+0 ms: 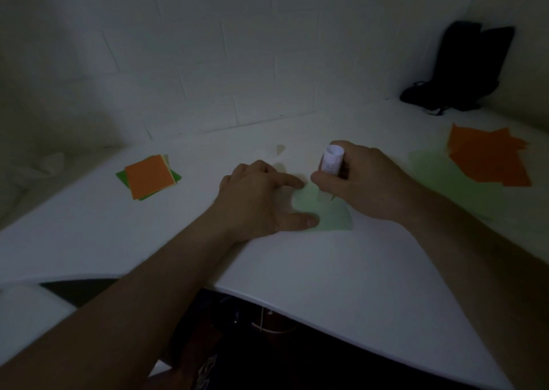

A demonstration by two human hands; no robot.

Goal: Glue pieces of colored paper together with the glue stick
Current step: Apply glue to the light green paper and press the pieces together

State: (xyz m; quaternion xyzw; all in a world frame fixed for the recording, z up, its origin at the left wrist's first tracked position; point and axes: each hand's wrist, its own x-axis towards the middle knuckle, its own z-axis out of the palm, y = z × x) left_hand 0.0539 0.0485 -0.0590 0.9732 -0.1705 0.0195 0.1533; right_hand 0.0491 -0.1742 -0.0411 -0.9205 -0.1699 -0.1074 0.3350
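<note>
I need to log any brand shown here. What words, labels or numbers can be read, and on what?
Glue stick, gripped in the right hand: its white label bears faint print, too blurred to read.
Nothing readable shows on the light green paper, the paper stack or the black bag.

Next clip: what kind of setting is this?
Probably a home or dorm desk corner: a white table against a tiled wall, a black bag propped in the corner, and craft paper stacks laid out.
</note>
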